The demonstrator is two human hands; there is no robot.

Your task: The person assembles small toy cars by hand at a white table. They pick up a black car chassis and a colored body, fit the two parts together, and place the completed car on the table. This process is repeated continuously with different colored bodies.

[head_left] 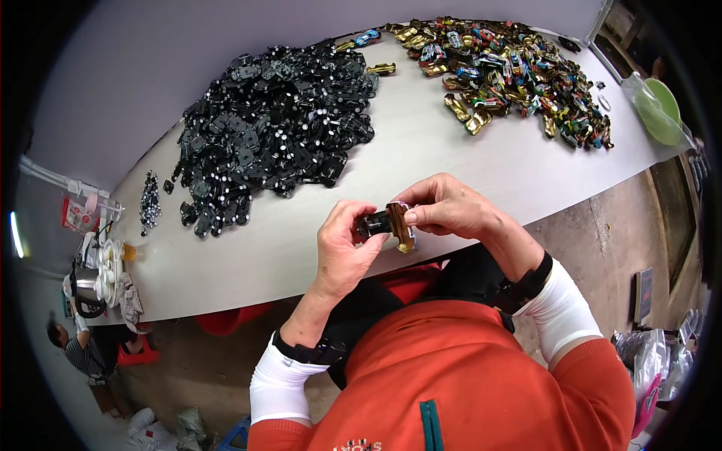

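Gripping between them, left hand [340, 244] pinches black chassis [374, 224], right hand [450, 207] gold shell [399, 225].

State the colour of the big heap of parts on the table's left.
Black, with small white dots; the heap of parts shows best in the head view.

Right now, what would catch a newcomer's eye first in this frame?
The two hands at centre: the left hand holds a black part against a gold toy car shell pinched by the right hand. Behind them on the grey table lie a big heap of black parts and, farther right, a pile of colourful car shells.
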